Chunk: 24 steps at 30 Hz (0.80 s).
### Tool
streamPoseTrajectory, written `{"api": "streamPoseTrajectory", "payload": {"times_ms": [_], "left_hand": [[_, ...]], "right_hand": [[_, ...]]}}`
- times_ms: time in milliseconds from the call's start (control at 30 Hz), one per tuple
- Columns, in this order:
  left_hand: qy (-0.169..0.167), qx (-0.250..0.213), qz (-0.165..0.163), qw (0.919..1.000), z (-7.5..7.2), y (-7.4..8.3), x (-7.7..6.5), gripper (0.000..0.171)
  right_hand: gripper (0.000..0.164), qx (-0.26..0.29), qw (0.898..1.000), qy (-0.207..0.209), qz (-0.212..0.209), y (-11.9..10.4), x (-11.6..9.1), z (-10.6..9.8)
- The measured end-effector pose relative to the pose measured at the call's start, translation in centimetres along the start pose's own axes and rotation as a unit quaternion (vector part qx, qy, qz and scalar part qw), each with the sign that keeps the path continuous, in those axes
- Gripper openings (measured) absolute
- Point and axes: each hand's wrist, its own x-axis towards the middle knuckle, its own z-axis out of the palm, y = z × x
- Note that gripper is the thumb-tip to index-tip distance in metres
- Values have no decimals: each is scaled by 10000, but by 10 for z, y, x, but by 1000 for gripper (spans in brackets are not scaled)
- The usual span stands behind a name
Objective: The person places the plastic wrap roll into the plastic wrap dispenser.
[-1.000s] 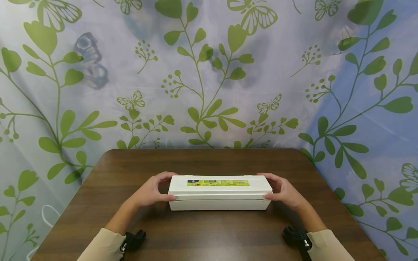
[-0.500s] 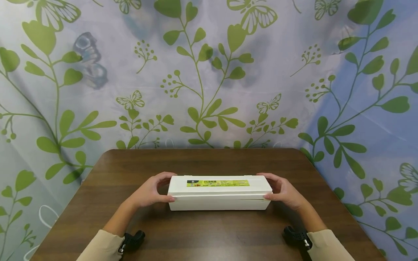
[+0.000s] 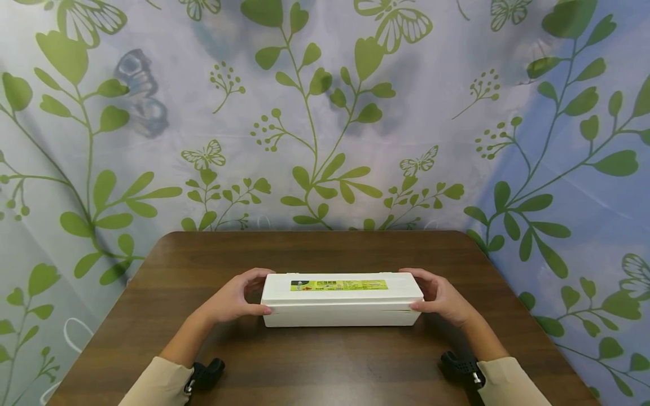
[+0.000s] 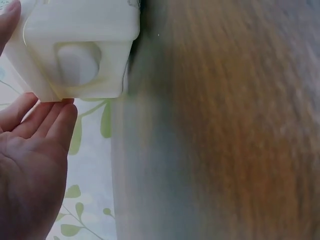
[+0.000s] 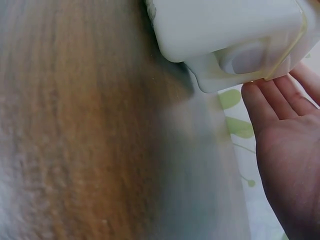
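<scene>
A long white plastic cling film box (image 3: 340,314), with a yellow-green label (image 3: 338,285) on its lid, lies crosswise on the brown table. My left hand (image 3: 235,296) grips its left end, thumb at the front lid edge and fingers behind. At the right end my right hand (image 3: 440,297) holds it the same way. The lid sits down on the base, with a thin seam showing near the right thumb. In the left wrist view, fingertips (image 4: 60,117) touch the lid's back edge beside a round end cap (image 4: 79,65). The right wrist view shows the other end cap (image 5: 244,59).
The wooden table (image 3: 325,366) has rounded far corners. Behind it hangs a pale curtain (image 3: 325,124) with green leaves and butterflies. Black wrist mounts (image 3: 207,373) sit at both cuffs.
The front lid edge has dropped slightly, and the gap along the front has narrowed to a thin seam. Both hands keep their places on the box.
</scene>
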Motion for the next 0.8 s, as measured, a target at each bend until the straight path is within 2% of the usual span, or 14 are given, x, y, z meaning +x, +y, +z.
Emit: {"api": "streamPoseTrajectory", "payload": {"times_ms": [167, 300, 533, 633, 800], "left_hand": [[-77, -23, 77, 9999, 1, 1, 0, 73], [-13, -53, 142, 9999, 3, 2, -1, 72], [85, -24, 166, 9998, 4, 1, -2, 69], [89, -20, 171, 9998, 4, 0, -2, 69], [79, -25, 194, 9998, 5, -2, -1, 68]], "right_hand": [[77, -77, 9999, -61, -84, 2, -1, 0], [84, -94, 9997, -100, -210, 4, -1, 1], [95, -685, 9969, -95, -366, 5, 0, 7], [95, -805, 9958, -10, -433, 6, 0, 8], [90, -711, 9962, 191, -470, 9, -1, 9]]}}
